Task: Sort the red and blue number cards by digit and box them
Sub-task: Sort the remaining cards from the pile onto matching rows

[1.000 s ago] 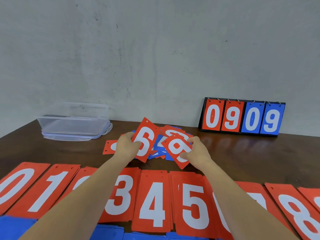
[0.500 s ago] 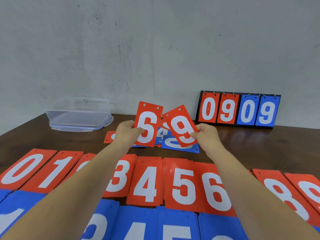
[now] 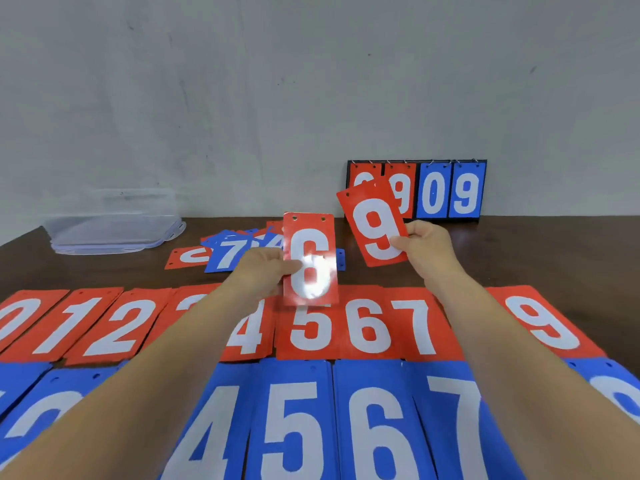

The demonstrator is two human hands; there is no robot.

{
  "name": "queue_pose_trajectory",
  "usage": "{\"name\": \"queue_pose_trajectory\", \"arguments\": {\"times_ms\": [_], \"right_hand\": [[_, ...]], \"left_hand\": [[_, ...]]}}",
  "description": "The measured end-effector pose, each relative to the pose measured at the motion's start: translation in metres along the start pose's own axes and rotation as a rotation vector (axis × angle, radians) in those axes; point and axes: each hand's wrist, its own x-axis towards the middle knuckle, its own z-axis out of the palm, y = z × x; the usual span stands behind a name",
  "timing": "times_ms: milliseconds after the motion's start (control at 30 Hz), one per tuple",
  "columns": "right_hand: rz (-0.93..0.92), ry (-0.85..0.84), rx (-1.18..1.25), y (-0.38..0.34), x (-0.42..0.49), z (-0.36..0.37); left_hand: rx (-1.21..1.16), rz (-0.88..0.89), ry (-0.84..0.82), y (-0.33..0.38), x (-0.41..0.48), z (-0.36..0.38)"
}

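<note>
The left forearm (image 3: 145, 372) covers most of the 3 in the red row (image 3: 121, 323), and the right forearm (image 3: 485, 341) hides whatever lies between its 7 and 9. That leaves eight red digits readable: 0, 1, 2, 4, 5, 6, 7, 9. The blue row (image 3: 294, 427) along the near edge of the tabletop (image 3: 519, 258) is cut off at the bottom. Only 4, 5, 6 and 7 are plain there.

The left grip (image 3: 263, 271) pinches the red 6 card (image 3: 310, 258) by its left edge. The card is upright above the middle of the red row, and glare washes out its lower half. The right grip (image 3: 427, 251) pinches the red 9 card (image 3: 372, 226) at its lower right corner. This card is tilted and covers the first of four panels on the flip scoreboard (image 3: 450, 192) at the far edge; the others read 9, 0, 9.

The cards are flat, glossy rectangles with two punched holes at the top. In the loose pile (image 3: 228, 251) behind the left grip, only a blue 7 can be read. A clear plastic box (image 3: 114, 223) with rounded corners sits toward the far left corner.
</note>
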Motion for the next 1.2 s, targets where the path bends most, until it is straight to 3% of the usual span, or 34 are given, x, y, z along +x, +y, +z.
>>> {"name": "queue_pose_trajectory", "arguments": {"times_ms": [200,367,567,767,1033,1200], "right_hand": [[0.086,0.11,-0.004,0.011,-0.028,-0.054],[0.16,0.159,-0.01,0.019,-0.059,-0.083],[0.128,0.186,0.013,0.023,-0.094,-0.094],[0.068,0.232,0.014,0.027,-0.125,-0.104],[0.061,0.283,-0.043,0.038,-0.163,-0.13],[0.111,0.314,-0.055,0.049,-0.174,-0.15]], "left_hand": [[0.062,-0.085,-0.135,-0.002,-0.016,0.051],[0.173,-0.099,-0.129,-0.017,-0.022,0.078],[0.657,0.194,-0.003,-0.031,-0.021,0.082],[0.93,0.348,0.104,-0.034,-0.032,0.088],[1.019,0.385,0.127,-0.032,-0.035,0.09],[0.923,0.423,0.106,-0.031,-0.048,0.095]]}}
